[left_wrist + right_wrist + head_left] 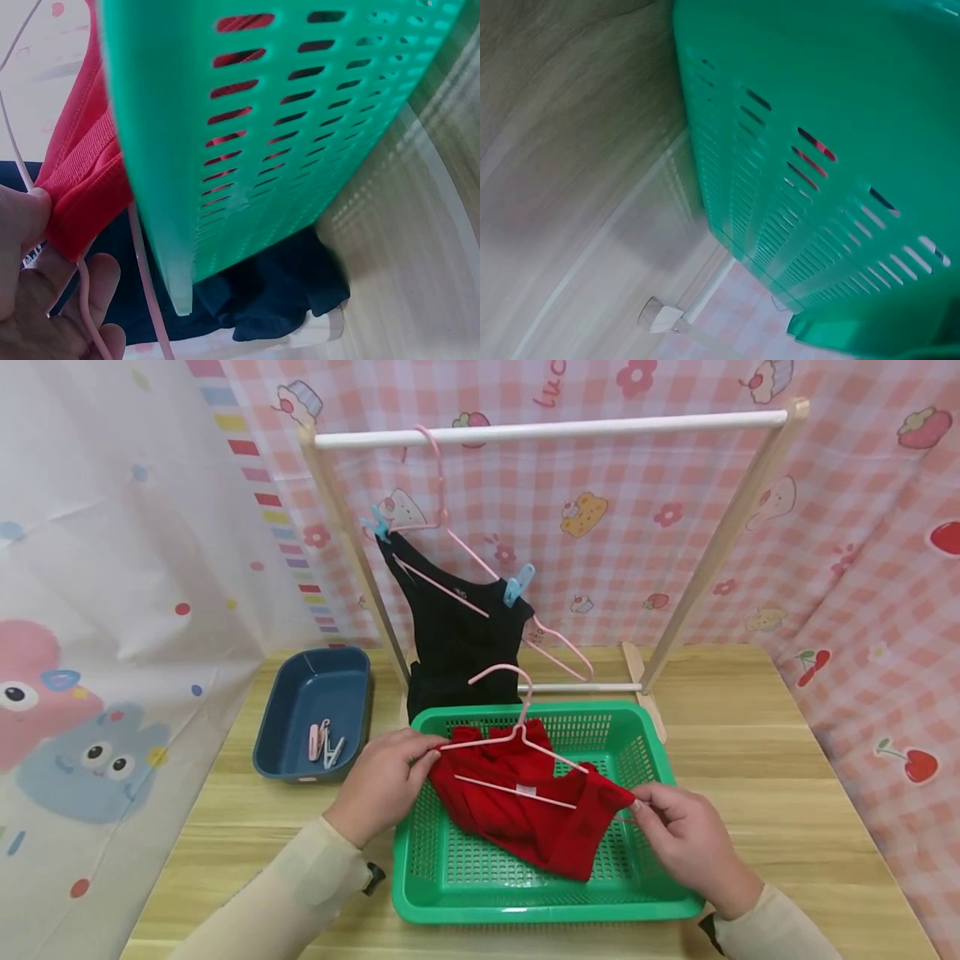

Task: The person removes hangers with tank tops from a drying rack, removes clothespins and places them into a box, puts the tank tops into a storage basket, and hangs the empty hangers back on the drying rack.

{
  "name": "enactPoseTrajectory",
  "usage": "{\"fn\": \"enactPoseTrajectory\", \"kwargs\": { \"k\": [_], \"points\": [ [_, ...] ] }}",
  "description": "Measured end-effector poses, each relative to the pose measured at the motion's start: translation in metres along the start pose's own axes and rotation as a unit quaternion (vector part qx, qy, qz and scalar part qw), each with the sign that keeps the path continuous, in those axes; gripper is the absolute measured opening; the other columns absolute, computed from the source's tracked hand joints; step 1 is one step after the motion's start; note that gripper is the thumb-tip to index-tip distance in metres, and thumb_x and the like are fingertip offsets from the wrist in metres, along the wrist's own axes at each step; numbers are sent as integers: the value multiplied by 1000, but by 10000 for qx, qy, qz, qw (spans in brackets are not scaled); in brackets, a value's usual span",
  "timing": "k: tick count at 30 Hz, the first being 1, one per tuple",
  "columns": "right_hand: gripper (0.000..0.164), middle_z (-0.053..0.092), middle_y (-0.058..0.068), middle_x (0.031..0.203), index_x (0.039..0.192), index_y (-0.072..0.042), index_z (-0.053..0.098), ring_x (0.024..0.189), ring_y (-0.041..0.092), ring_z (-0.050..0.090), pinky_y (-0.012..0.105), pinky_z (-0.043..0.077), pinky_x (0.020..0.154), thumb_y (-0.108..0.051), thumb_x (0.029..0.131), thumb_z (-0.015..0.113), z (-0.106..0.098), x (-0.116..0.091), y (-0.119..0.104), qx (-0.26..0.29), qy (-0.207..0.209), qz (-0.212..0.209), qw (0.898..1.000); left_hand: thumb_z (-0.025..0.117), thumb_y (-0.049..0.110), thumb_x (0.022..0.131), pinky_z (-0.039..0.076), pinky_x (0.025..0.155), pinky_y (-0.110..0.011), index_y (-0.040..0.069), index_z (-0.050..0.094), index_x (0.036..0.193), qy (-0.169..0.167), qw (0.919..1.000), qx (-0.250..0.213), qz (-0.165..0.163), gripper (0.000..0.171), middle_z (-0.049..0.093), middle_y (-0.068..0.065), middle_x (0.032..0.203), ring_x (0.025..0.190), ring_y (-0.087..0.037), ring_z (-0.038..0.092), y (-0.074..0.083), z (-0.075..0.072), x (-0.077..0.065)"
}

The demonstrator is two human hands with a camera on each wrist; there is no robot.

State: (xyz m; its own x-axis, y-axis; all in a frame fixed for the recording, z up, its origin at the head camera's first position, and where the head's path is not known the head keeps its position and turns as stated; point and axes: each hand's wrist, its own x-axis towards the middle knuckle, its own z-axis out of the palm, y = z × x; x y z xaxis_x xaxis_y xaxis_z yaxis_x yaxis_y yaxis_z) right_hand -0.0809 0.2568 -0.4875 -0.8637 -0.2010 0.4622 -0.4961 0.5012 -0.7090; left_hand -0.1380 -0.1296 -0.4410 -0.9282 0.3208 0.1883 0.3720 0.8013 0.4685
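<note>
While 2 hands [386, 778] [690, 842] pinch, red cloth [517, 827] lies between.

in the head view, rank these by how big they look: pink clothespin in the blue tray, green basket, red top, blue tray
Largest to smallest, as they look there:
1. Green basket
2. Red top, though partly bunched
3. Blue tray
4. Pink clothespin

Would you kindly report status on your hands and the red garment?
Left fingers, right fingers: gripping shoulders of red garment. Pink hanger threaded through. Possible snag: black garment close behind.
</note>
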Motion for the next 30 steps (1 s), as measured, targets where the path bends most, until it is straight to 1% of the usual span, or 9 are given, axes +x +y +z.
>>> {"fn": "enactPoseTrajectory", "kwargs": {
  "k": [5, 9, 15, 18, 21, 27, 30],
  "points": [
    [31, 60, -9, 68, 92, -12, 75, 60, 1, 49, 18, 41, 53, 18, 88, 67, -5, -3, 1, 252, 148, 18, 9996, 69, 17, 102, 54, 104, -52, 15, 78, 123, 146, 9998, -33, 135, 23, 78, -1, 111, 106, -24, 71, 3, -1, 0],
    [31, 68, -8, 75, 93, -10, 76, 64, 2, 55, 17, 46, 58, 19, 89, 66, -11, -6, 3, 406, 141, 100, 9990, 69, 17, 102, 54, 103, -51, 16, 79, 121, 190, 9997, -42, 134, 22, 78, 0, 110, 105, -23, 72, 3, -1, -1],
    [31, 68, -9, 75, 92, -9, 76, 63, 2, 54, 19, 46, 57, 20, 89, 64, -18, -7, 4, 514, 177, 191, 9983, 70, 17, 101, 53, 105, -52, 15, 79, 120, 196, 9997, -109, 80, 21, 78, -1, 113, 108, -25, 71, 1, 0, -1],
    [31, 69, -5, 74, 91, -8, 76, 63, 2, 54, 21, 44, 56, 20, 88, 65, -21, -7, 5, 528, 263, 240, 9980, 70, 17, 101, 54, 104, -52, 15, 80, 119, 206, 9997, -114, 43, 20, 79, -1, 112, 107, -25, 71, 0, 0, -2],
    [29, 66, -4, 71, 89, -7, 75, 61, 2, 52, 22, 43, 54, 21, 88, 65, -23, -7, 5, 548, 326, 302, 9975, 70, 17, 101, 55, 103, -50, 15, 80, 118, 206, 9997, -111, -30, 20, 78, -1, 112, 107, -24, 71, -1, 0, -2],
    [20, 68, -8, 73, 85, 1, 72, 65, -2, 58, 14, 48, 60, 20, 87, 67, -26, -8, 8, 481, 479, 533, 9963, 69, 17, 102, 57, 103, -49, 14, 79, 120, 165, 9996, -138, -178, 21, 78, -3, 116, 109, -25, 71, -1, -2, -3],
    [19, 69, -12, 73, 84, 2, 72, 66, -4, 60, 11, 50, 62, 20, 87, 67, -28, -9, 10, 421, 527, 645, 9956, 69, 17, 102, 58, 101, -49, 13, 79, 120, 170, 9994, -165, -240, 20, 77, -4, 117, 110, -26, 70, -1, -2, -4]
  ]
}}
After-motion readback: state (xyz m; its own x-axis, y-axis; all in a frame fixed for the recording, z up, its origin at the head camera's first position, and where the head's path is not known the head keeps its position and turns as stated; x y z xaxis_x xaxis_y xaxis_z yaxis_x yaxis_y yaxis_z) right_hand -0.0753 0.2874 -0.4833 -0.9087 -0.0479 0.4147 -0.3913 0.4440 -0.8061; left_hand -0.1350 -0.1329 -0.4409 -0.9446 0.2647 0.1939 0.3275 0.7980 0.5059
